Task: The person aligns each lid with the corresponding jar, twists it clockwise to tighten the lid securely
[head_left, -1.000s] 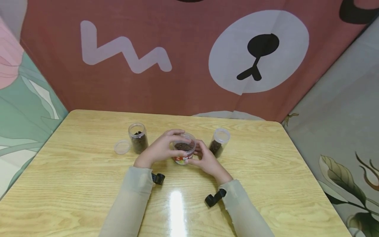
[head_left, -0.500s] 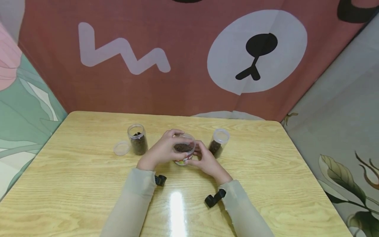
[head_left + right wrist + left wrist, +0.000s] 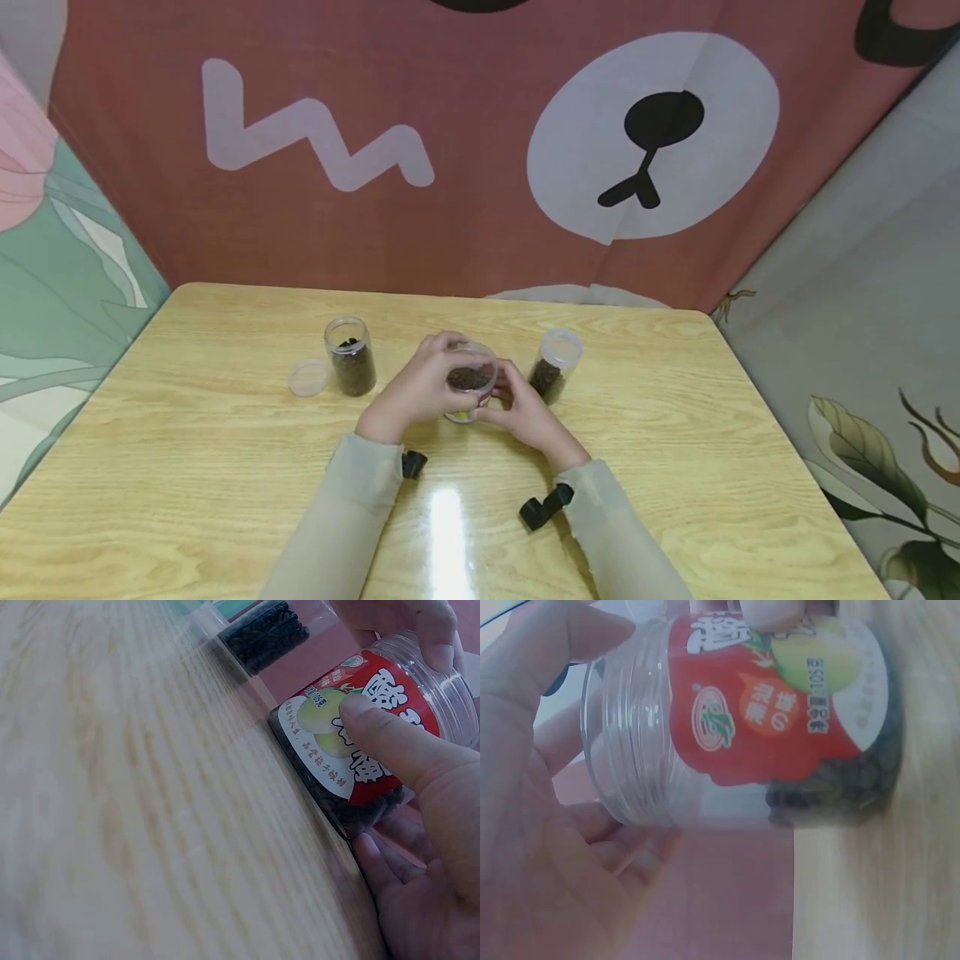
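A clear plastic jar (image 3: pixel 468 379) with a red label and dark small pieces inside stands upright on the table between both hands. Its label (image 3: pixel 742 720) shows pale green fruit and white lettering. My left hand (image 3: pixel 420 383) grips the jar's clear ribbed top from the left, thumb on the near side and fingers on the far side. Lower down, my right hand (image 3: pixel 528 408) holds the body from the right. In the right wrist view the right thumb (image 3: pixel 397 742) presses the label, with the other fingers partly hidden behind the jar.
Left of the hands stands an uncapped clear jar (image 3: pixel 352 362) of dark pieces, a round clear lid (image 3: pixel 308 377) lying beside it. To the right is another jar (image 3: pixel 555 367) with a whitish lid on. A brown patterned cloth (image 3: pixel 480 225) hangs behind the wooden table (image 3: pixel 225 467).
My left wrist has swung to the right and slightly nearer, the hand turning round the jar's top. The right hand keeps its hold, and the other jars stay put.
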The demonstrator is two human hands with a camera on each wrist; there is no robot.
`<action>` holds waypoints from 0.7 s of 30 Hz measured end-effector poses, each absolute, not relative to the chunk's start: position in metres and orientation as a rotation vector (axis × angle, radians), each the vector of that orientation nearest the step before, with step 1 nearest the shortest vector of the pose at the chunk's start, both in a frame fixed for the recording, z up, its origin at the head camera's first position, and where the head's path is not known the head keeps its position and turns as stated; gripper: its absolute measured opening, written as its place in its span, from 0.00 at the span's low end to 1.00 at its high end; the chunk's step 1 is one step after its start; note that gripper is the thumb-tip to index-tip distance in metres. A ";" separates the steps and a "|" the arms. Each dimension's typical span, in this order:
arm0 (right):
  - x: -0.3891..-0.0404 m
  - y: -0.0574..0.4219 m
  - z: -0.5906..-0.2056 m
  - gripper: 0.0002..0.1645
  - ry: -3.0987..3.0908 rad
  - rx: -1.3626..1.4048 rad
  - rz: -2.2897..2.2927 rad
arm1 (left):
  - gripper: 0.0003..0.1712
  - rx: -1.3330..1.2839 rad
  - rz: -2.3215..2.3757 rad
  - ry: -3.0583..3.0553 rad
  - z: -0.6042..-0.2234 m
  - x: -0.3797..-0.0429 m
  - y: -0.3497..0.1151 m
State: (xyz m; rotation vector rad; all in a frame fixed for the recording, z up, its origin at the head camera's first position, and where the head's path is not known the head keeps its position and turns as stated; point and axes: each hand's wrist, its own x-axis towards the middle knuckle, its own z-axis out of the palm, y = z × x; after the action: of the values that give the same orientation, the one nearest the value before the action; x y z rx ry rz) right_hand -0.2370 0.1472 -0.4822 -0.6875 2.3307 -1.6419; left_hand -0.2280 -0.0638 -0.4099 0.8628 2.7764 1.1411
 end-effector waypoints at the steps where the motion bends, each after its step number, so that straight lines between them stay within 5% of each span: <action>1: -0.237 0.147 -0.482 0.44 2.336 -0.691 -1.639 | 0.28 0.859 1.145 2.771 -0.410 -0.228 -0.064; 21: -0.237 0.146 -0.485 0.43 2.351 -0.663 -1.639 | 0.27 0.855 1.083 2.854 -0.415 -0.232 -0.062</action>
State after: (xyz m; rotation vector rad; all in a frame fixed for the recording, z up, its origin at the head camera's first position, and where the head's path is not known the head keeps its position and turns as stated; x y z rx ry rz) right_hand -0.2368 0.1459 -0.4846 -0.6627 2.3515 -1.6386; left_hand -0.2316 -0.0616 -0.4154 0.8551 2.8540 1.0834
